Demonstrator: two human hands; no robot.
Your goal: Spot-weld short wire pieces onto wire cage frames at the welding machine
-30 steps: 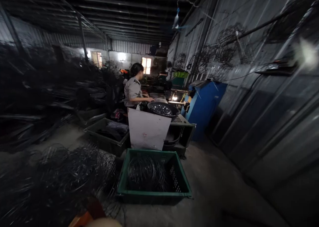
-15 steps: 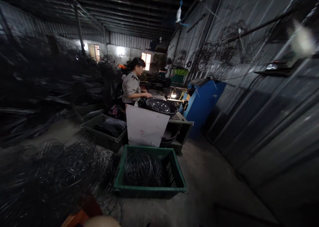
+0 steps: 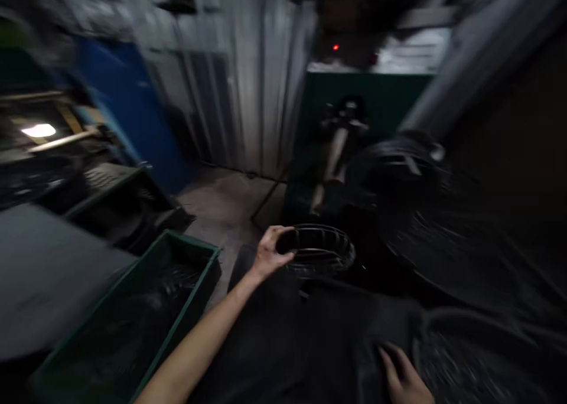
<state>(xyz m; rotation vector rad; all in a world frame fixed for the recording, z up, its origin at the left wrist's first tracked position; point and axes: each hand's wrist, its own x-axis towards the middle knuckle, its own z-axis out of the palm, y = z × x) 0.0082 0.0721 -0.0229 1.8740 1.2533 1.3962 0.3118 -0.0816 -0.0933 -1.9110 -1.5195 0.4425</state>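
Note:
My left hand (image 3: 271, 253) reaches forward at the centre, its fingers and thumb closed round the left side of a round wire frame (image 3: 325, 250). The frame looks like a ring with several thin ribs, and it hangs above my dark-clothed lap (image 3: 310, 339). Low on the right, my right hand (image 3: 403, 377) rests near the dark cloth, blurred, with thumb and fingers partly apart; no object shows in it. Beside it is a dark basin (image 3: 473, 357) with small shiny pieces.
A green crate (image 3: 177, 315) stands at the lower left, next to a pale board (image 3: 44, 274). Behind are a blue panel (image 3: 128, 108), a lit lamp (image 3: 39, 130) and a green machine (image 3: 367, 97) with a pale bar. Another dark round container (image 3: 398, 156) stands right.
The view has swung right and down. Both my hands have come into view, the left holding the wire frame. The other person is out of view, and the green crate now appears at the left.

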